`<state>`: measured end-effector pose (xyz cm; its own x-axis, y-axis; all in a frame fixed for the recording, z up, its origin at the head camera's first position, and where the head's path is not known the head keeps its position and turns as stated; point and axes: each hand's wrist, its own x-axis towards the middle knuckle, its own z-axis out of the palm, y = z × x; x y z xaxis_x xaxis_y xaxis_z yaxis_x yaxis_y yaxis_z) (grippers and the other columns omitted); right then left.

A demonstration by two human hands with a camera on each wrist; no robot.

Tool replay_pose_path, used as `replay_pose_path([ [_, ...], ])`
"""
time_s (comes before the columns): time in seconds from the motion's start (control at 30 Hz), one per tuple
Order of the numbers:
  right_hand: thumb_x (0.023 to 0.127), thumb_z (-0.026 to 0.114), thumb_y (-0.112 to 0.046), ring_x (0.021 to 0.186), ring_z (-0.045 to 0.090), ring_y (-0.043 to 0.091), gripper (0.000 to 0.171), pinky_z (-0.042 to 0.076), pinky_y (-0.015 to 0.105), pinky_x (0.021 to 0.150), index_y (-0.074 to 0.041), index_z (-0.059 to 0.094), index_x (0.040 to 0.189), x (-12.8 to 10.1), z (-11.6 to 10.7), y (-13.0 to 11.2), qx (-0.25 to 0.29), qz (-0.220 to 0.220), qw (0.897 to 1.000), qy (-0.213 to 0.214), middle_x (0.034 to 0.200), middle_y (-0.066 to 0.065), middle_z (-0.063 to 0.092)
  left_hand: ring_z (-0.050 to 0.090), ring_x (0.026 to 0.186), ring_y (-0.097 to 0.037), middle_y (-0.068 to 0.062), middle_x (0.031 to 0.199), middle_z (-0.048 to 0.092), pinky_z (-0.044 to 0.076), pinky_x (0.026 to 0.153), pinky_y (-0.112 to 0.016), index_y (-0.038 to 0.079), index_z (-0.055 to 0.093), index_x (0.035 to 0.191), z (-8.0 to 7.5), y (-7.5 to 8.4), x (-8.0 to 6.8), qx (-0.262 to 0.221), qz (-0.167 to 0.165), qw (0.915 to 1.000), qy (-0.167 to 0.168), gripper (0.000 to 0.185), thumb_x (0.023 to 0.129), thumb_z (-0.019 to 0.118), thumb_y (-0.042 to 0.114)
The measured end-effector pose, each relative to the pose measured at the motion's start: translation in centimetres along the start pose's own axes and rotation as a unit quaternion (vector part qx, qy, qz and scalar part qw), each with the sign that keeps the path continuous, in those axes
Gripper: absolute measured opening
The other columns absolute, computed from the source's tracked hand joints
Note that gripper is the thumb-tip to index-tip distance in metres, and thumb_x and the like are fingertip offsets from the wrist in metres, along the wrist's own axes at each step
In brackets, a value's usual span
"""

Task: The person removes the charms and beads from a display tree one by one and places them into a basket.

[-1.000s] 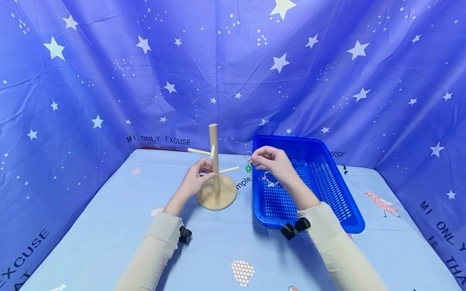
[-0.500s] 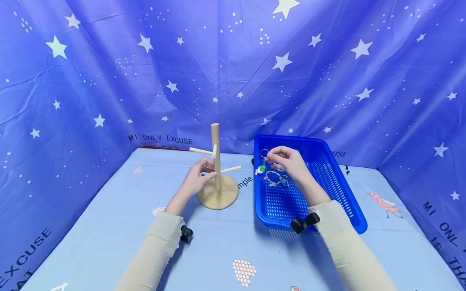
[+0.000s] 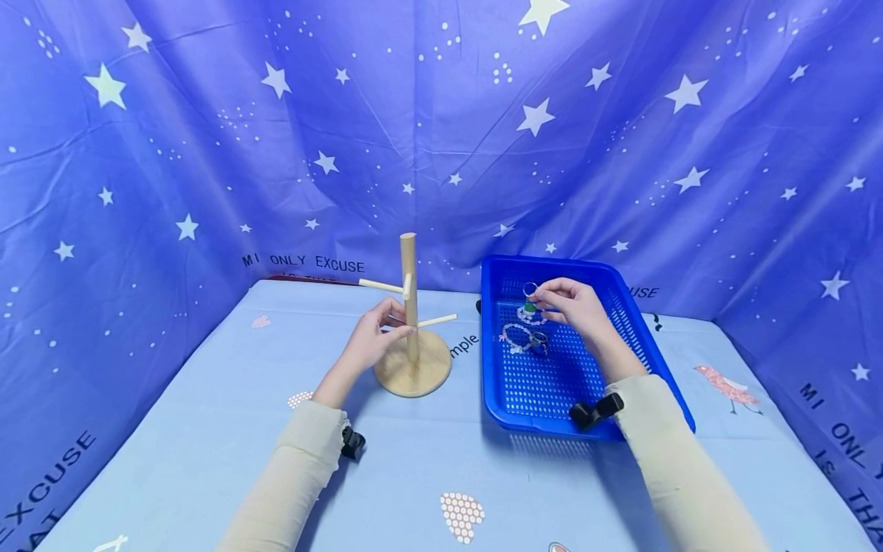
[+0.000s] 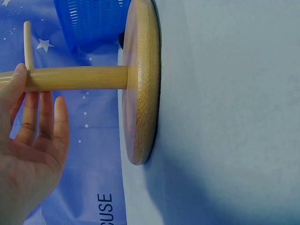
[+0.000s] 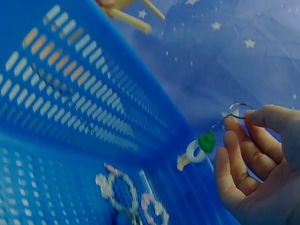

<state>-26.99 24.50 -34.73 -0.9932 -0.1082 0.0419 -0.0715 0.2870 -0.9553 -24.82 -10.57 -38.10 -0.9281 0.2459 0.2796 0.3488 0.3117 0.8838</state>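
From the head view I can barely make out the keychain (image 3: 530, 300); my right wrist view shows it plainly, ring pinched by my right hand (image 3: 576, 305) with a green charm (image 5: 206, 141) dangling over the basket (image 3: 645, 337). The bracelets (image 3: 522, 338) on the basket floor are blurry. My left hand (image 3: 372, 340) grasps the stand (image 3: 410, 307) post, its top cut off in the left wrist view; the base sits on the counter (image 3: 207, 429).
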Motion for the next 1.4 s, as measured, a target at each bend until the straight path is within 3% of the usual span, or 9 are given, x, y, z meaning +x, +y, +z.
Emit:
replay_pose_path([
  [0.27,0.103,0.055,-0.026,0.087,0.066,-0.002,0.032,0.058,0.020,0.082,0.002,0.059,0.119,0.5,-2.6,1.6,-0.046,0.063,0.997,-0.022,0.093,-0.016,0.069,0.068,0.102,-0.042,-0.028,0.107,0.069,0.053,0.082,-0.030,-0.005,0.056,0.101,0.0,0.1,0.0,0.002,0.000,1.0000,0.001,0.019,0.089,0.070,0.001],
  [0.57,0.105,0.048,-0.023,0.086,0.066,0.001,0.033,0.056,0.036,0.098,0.003,0.054,0.124,0.6,-4.5,3.5,-0.079,0.148,0.986,-0.009,0.103,-0.006,0.072,0.068,0.103,-0.042,-0.027,0.108,0.069,0.053,0.081,-0.030,-0.005,0.056,0.101,0.1,0.0,-0.1,0.003,-0.001,1.0000,-0.005,0.019,0.090,0.070,0.002],
  [0.73,0.106,0.045,-0.026,0.096,0.067,0.008,0.041,0.055,0.037,0.100,0.005,0.049,0.133,0.7,-4.7,3.7,-0.085,0.162,0.983,0.004,0.117,0.004,0.070,0.068,0.103,-0.041,-0.026,0.109,0.069,0.053,0.081,-0.028,-0.004,0.057,0.102,0.2,0.0,0.0,0.001,-0.005,1.0000,-0.002,0.019,0.090,0.070,0.002],
  [0.87,0.107,0.044,-0.029,0.098,0.067,0.007,0.047,0.056,0.033,0.098,0.003,0.043,0.141,0.7,-4.8,3.4,-0.071,0.162,0.984,0.021,0.118,0.002,0.067,0.067,0.103,-0.040,-0.027,0.110,0.068,0.055,0.083,-0.033,-0.004,0.057,0.104,0.2,0.1,0.0,0.007,-0.010,0.9999,-0.003,0.019,0.091,0.069,0.002],
  [1.0,0.107,0.044,-0.029,0.089,0.066,-0.002,0.046,0.058,0.026,0.092,0.001,0.040,0.142,0.4,-5.2,2.7,-0.032,0.139,0.989,0.030,0.103,-0.010,0.066,0.067,0.105,-0.042,-0.027,0.113,0.067,0.057,0.090,-0.045,-0.004,0.057,0.107,-0.2,0.0,-0.1,0.024,-0.005,0.9996,-0.016,0.021,0.091,0.068,0.002],
  [1.17,0.105,0.048,-0.019,0.083,0.066,-0.006,0.017,0.058,0.016,0.082,-0.011,0.051,0.120,-0.9,-6.6,1.0,0.074,0.067,0.994,0.050,0.089,-0.020,0.069,0.068,0.106,-0.036,-0.020,0.114,0.069,0.056,0.096,-0.046,0.000,0.061,0.113,-1.5,-3.7,1.1,0.057,0.008,0.9980,-0.027,0.023,0.092,0.069,0.009],
  [1.23,0.103,0.052,-0.012,0.082,0.068,-0.004,0.008,0.058,0.015,0.078,-0.012,0.055,0.110,-1.7,-7.2,0.4,0.128,0.019,0.989,0.071,0.088,-0.017,0.072,0.068,0.106,-0.033,-0.017,0.113,0.070,0.056,0.097,-0.045,0.003,0.062,0.113,-2.4,-5.1,1.6,0.080,0.007,0.9967,-0.017,0.022,0.094,0.068,0.013],
  [1.3,0.100,0.056,-0.005,0.082,0.070,-0.002,0.008,0.057,0.013,0.074,-0.010,0.060,0.106,-2.4,-7.9,0.0,0.173,-0.032,0.979,0.099,0.088,-0.013,0.075,0.067,0.107,-0.033,-0.017,0.114,0.070,0.054,0.100,-0.048,0.003,0.063,0.113,-3.5,-5.1,1.6,0.109,0.008,0.9940,0.000,0.020,0.096,0.066,0.013],
  [1.4,0.096,0.060,0.001,0.084,0.069,-0.003,0.015,0.055,0.009,0.075,-0.011,0.067,0.101,-3.4,-9.1,-0.3,0.166,-0.100,0.969,0.156,0.089,-0.013,0.075,0.063,0.115,-0.034,-0.016,0.122,0.068,0.049,0.105,-0.052,0.005,0.063,0.117,-5.2,-5.1,1.5,0.181,0.014,0.9827,0.037,0.023,0.098,0.064,0.017],
])
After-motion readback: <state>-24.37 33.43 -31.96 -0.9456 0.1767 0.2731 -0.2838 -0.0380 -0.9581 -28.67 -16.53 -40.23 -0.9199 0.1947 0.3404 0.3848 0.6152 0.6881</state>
